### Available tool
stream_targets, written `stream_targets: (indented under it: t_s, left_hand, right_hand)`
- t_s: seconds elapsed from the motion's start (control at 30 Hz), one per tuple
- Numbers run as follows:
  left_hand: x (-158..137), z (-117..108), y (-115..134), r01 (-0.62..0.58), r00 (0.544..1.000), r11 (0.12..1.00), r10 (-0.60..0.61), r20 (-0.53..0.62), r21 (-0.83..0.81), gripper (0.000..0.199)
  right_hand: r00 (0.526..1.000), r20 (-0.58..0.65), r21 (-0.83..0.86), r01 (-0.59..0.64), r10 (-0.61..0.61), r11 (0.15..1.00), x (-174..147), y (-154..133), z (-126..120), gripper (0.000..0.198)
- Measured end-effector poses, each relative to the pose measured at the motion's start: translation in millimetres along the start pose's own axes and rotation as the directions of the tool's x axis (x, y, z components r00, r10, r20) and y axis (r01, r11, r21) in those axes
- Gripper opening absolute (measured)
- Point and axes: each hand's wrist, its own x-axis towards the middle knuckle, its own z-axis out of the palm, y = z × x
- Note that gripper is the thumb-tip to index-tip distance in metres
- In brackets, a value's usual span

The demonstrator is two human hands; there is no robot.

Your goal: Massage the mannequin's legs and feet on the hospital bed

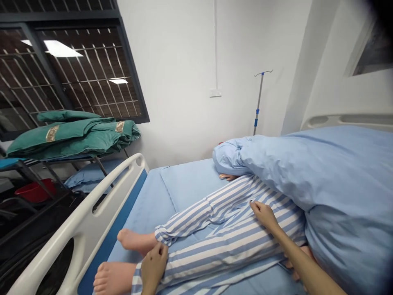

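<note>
A figure that looks like a manikin lies on the bed in blue-and-white striped trousers [211, 250]. Near the ankles my left hand [155, 262] is closed on the trouser leg by the hem. My right hand [264, 215] is closed at the upper part of the trousers, over the thigh; the cloth in its fingers is partly hidden. Two bare feet [115, 276] stick out of the hems at the bed's foot end. A light blue quilt [307, 176], folded back, covers the upper body. One of the figure's hands [229, 177] shows beneath its edge.
A white and blue footboard [115, 192] stands at the left. Behind it are green folded bedding [76, 133] on a rack and a red basin [36, 190]. An IV pole [258, 102] stands by the wall; a headboard [353, 119] is at the far right.
</note>
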Motion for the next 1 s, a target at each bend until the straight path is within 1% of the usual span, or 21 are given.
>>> stream_targets:
  t_s: [0.07,0.13,0.23,0.3,0.33,0.4,0.47,0.5,0.6,0.67,0.7,0.77,0.83,0.93,1.0]
  left_hand:
    - [-1.0,1.5,3.6,-0.029,0.999,0.995,0.027,0.018,0.100,0.020]
    - [-1.6,0.9,5.0,-0.023,0.999,0.986,0.019,0.026,0.164,0.022]
    - [-3.0,0.0,5.4,0.028,1.000,0.993,-0.029,0.011,0.118,0.024]
    - [-3.8,0.2,6.1,0.062,0.998,0.995,-0.063,0.008,0.080,0.027]
    - [-4.0,0.4,6.6,0.077,0.997,0.995,-0.077,0.009,0.068,0.028]
    - [-4.1,0.6,7.2,0.081,0.996,0.995,-0.082,0.016,0.057,0.028]
    - [-3.7,0.5,6.7,0.053,0.998,0.997,-0.054,0.027,0.055,0.028]
    - [-3.4,0.4,6.0,0.038,0.999,0.998,-0.040,0.032,0.059,0.028]
    - [-2.5,0.6,3.0,0.018,0.999,0.997,-0.021,0.038,0.073,0.035]
    - [-2.4,2.3,0.8,0.045,0.998,0.997,-0.048,0.044,0.055,0.037]
    - [-2.6,3.8,-0.3,0.066,0.996,0.997,-0.068,0.051,0.041,0.036]
    - [-3.3,7.9,-2.3,0.092,0.994,0.996,-0.092,0.058,0.018,0.033]
    - [-3.7,11.8,-3.9,0.095,0.994,0.996,-0.094,0.052,-0.002,0.034]
    - [-1.0,11.6,-5.7,0.128,0.991,0.988,-0.125,0.037,-0.090,0.037]
    - [4.3,5.9,-7.1,0.184,0.983,0.958,-0.182,0.030,-0.221,0.036]
  right_hand:
    - [0.999,0.033,-0.073,0.007,-0.004,0.997,-0.7,-2.4,0.5,0.038]
    - [0.996,0.092,-0.157,0.026,-0.012,0.987,-2.4,-4.7,1.0,0.035]
    - [0.983,0.184,-0.243,0.059,-0.014,0.968,-6.1,-12.3,6.6,0.031]
    - [0.974,0.221,-0.224,0.089,-0.038,0.970,-9.5,-26.5,17.8,0.031]
    - [0.971,0.229,-0.188,0.108,-0.064,0.976,-11.9,-38.3,26.4,0.032]
    - [0.966,0.225,-0.068,0.144,-0.126,0.987,-19.4,-73.9,49.8,0.033]
    - [0.968,0.195,0.103,0.138,-0.156,0.985,-31.8,-124.5,79.2,0.036]
    - [0.965,0.191,0.196,0.140,-0.178,0.970,-39.9,-153.6,95.0,0.038]
    - [0.946,0.192,0.432,0.157,-0.261,0.888,-69.6,-240.6,140.2,0.037]
    - [0.936,0.207,0.541,0.133,-0.284,0.831,-89.8,-284.3,164.9,0.037]
    - [0.936,0.217,0.573,0.108,-0.278,0.812,-98.6,-299.0,175.1,0.036]
    - [0.952,0.218,0.589,0.048,-0.216,0.807,-111.1,-313.7,191.0,0.035]
    - [0.964,0.217,0.587,-0.005,-0.151,0.809,-116.1,-314.0,200.3,0.035]
    - [0.962,0.250,0.585,-0.059,-0.111,0.809,-115.8,-306.5,202.1,0.036]
    - [0.961,0.251,0.563,-0.047,-0.117,0.825,-117.1,-305.2,198.6,0.036]
